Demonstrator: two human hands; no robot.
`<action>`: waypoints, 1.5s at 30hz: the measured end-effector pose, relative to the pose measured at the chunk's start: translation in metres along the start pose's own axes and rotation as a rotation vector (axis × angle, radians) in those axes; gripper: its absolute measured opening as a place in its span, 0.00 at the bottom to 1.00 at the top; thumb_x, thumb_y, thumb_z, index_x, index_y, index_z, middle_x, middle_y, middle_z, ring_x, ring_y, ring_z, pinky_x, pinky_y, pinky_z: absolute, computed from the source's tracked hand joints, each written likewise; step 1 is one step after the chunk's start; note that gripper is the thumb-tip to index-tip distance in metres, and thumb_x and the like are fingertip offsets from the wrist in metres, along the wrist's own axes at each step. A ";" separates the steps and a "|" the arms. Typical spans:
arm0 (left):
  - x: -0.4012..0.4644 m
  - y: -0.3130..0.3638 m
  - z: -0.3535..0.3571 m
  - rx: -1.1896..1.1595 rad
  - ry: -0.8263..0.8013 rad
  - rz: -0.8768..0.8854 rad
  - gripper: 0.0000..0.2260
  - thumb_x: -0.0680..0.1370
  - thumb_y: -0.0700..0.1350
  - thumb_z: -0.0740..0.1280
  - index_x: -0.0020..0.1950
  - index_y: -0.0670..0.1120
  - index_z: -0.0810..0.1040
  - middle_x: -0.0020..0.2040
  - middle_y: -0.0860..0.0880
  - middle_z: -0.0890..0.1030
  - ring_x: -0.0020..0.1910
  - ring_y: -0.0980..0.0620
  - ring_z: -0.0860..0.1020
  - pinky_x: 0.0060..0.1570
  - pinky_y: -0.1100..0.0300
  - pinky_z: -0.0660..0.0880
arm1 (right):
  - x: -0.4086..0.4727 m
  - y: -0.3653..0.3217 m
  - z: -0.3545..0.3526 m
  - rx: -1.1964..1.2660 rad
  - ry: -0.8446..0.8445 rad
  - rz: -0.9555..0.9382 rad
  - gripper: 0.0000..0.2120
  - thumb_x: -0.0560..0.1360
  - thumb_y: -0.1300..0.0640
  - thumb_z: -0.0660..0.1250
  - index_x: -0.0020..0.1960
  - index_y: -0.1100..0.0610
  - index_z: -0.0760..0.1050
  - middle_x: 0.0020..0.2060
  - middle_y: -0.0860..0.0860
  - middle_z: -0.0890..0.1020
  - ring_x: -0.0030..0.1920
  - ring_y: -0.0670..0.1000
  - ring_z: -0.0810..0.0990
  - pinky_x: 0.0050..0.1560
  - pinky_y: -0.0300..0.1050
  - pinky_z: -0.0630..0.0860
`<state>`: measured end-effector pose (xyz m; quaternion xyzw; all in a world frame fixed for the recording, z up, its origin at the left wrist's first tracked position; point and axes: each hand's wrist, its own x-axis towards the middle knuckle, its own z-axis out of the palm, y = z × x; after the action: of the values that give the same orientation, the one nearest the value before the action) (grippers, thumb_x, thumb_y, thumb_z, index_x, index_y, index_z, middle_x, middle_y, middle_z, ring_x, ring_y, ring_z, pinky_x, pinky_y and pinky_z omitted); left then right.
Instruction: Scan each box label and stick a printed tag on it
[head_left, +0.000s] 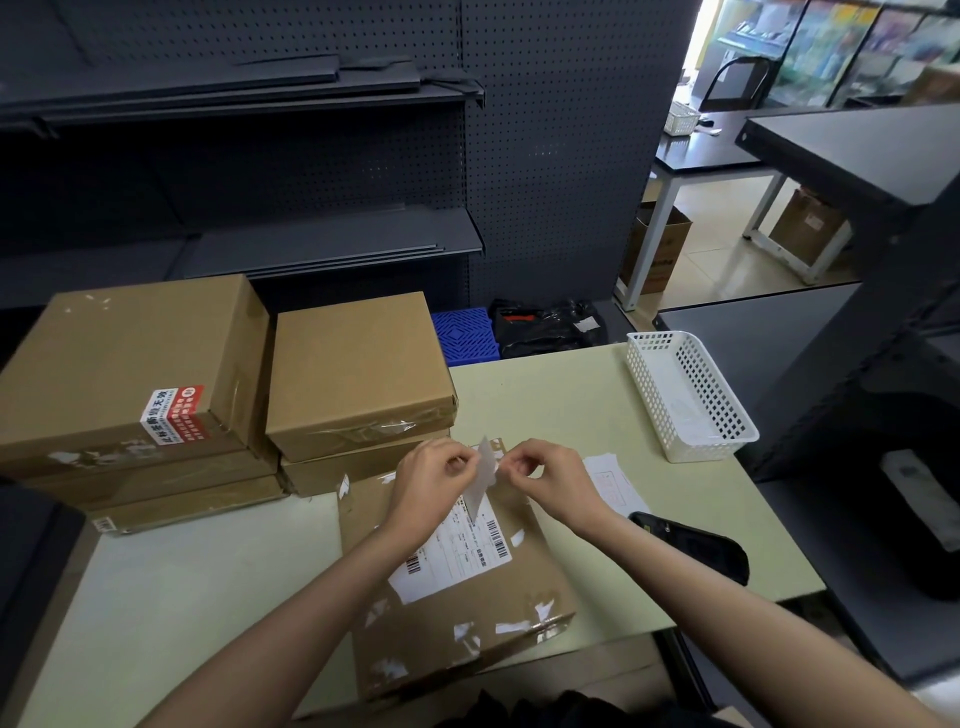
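In the head view, the left hand (434, 475) and right hand (540, 475) each pinched an edge of a small tag (480, 480) above the box (452, 597) lying on the bench (208, 571), apparently peeling it; it was not yet stuck. The scanner (691, 551) lay beside the box, so scanning was likely done. Stacked boxes (358, 374) probably waited.

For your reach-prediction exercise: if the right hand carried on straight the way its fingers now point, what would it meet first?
Probably the tag that the right hand already pinches, then the left hand just beyond; depth is unclear.
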<state>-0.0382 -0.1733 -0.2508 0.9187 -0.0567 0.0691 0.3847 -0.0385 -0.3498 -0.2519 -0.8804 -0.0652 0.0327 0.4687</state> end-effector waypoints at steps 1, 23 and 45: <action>0.000 -0.002 0.000 -0.014 -0.034 0.010 0.04 0.74 0.44 0.71 0.45 0.48 0.85 0.42 0.56 0.83 0.42 0.57 0.78 0.43 0.60 0.74 | 0.000 0.000 -0.001 0.007 -0.011 -0.003 0.05 0.72 0.61 0.70 0.41 0.51 0.80 0.32 0.41 0.79 0.35 0.38 0.75 0.40 0.29 0.70; 0.009 0.002 -0.003 -0.118 -0.216 -0.084 0.02 0.75 0.44 0.70 0.45 0.49 0.82 0.47 0.54 0.83 0.49 0.57 0.79 0.50 0.60 0.73 | 0.001 0.007 -0.007 0.207 -0.144 -0.003 0.05 0.74 0.60 0.70 0.43 0.53 0.82 0.32 0.42 0.80 0.35 0.40 0.73 0.41 0.31 0.71; 0.014 -0.010 -0.010 -0.411 0.022 -0.260 0.02 0.77 0.40 0.67 0.45 0.46 0.78 0.39 0.51 0.81 0.41 0.54 0.78 0.39 0.61 0.70 | -0.012 0.025 -0.010 0.389 -0.261 0.165 0.06 0.76 0.60 0.68 0.43 0.58 0.83 0.39 0.57 0.84 0.42 0.47 0.77 0.53 0.42 0.74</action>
<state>-0.0233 -0.1601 -0.2483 0.8200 0.0536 0.0161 0.5696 -0.0475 -0.3742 -0.2672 -0.7643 -0.0455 0.1961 0.6127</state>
